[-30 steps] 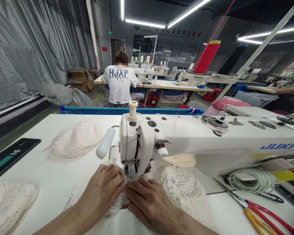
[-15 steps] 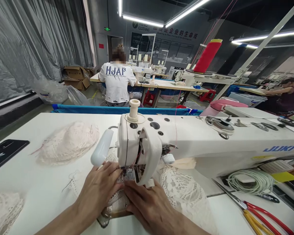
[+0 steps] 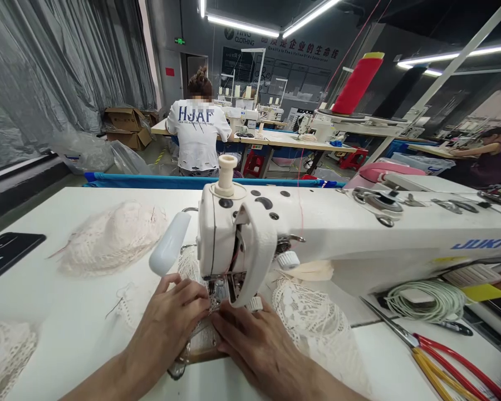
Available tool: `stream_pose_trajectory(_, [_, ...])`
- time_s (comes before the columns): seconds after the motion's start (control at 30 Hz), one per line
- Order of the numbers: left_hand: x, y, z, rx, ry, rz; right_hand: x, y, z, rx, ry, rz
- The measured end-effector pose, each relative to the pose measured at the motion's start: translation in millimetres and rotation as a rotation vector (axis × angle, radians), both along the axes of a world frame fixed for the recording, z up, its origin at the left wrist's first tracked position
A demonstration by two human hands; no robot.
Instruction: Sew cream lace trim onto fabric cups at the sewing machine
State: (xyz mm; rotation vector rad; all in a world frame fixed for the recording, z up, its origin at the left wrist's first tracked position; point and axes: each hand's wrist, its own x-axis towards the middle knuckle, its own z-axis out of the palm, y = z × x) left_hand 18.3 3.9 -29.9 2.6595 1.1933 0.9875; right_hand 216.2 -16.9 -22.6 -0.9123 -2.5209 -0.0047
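In the head view, a white sewing machine (image 3: 346,220) stands over a piece of cream lace (image 3: 311,312) that spreads out to the right under its arm. My left hand (image 3: 169,314) lies left of the presser foot (image 3: 220,289), its fingers curled together on the lace. Close in front of the foot, my right hand (image 3: 261,340) has bent fingers gripping the lace edge. The fingertips of both hands are partly hidden. Pink thread (image 3: 301,209) runs down to the machine head.
Left on the table lie a lace cup (image 3: 112,239), more lace (image 3: 6,356) and a dark phone (image 3: 8,253). Red-and-yellow-handled scissors (image 3: 417,341) and a coil of pale cord (image 3: 426,301) lie right. A person in a white shirt (image 3: 198,136) sits ahead.
My left hand's fingers have drawn back slightly and curled more. The right hand stays beside the presser foot. The camera view has shifted a little.
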Motion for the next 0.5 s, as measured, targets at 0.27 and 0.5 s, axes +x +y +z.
stream_pose_trajectory(0.27, [0.8,-1.4,7.7,-0.032,0.038,-0.022,0.8,-0.3,-0.5,0.016,-0.001,0.009])
stream_pose_trajectory(0.5, [0.2,-0.3,2.3,-0.04,0.025,-0.036,0.3,0.1,-0.1,0.012,-0.027,0.014])
